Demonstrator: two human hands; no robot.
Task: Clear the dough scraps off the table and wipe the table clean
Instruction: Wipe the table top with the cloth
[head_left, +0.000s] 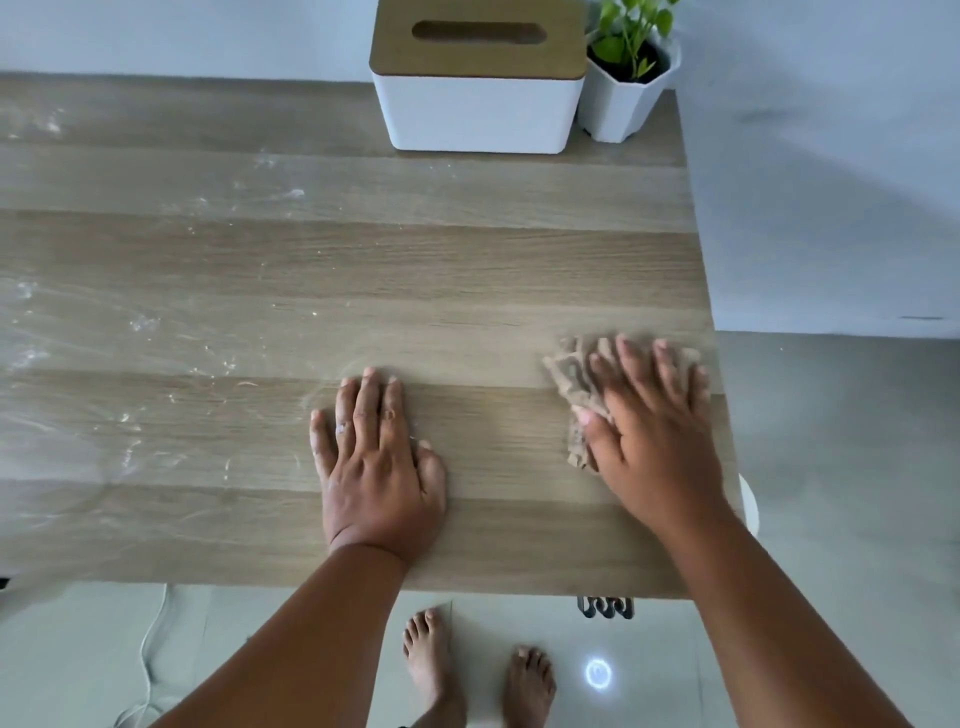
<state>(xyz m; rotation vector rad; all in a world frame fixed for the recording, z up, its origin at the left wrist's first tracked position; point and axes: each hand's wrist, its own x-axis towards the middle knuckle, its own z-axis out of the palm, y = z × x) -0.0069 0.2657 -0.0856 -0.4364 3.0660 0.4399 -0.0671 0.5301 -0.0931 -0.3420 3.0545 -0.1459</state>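
The wooden table (467, 270) fills most of the view. White flour smears and small dough flecks (140, 322) streak its left half. My left hand (376, 462) lies flat on the table near the front edge, fingers straight. My right hand (649, 431) presses flat on a crumpled beige cloth (569, 374) close to the table's right edge; the cloth sticks out past my fingers on the left and is blurred. Most of the cloth is hidden under my palm.
A white tissue box with a wooden lid (478, 78) stands at the back of the table, a small potted plant (628, 73) to its right. The table's right edge runs near my right hand. Below the front edge are bare feet, a white cable (150, 654) and tiled floor.
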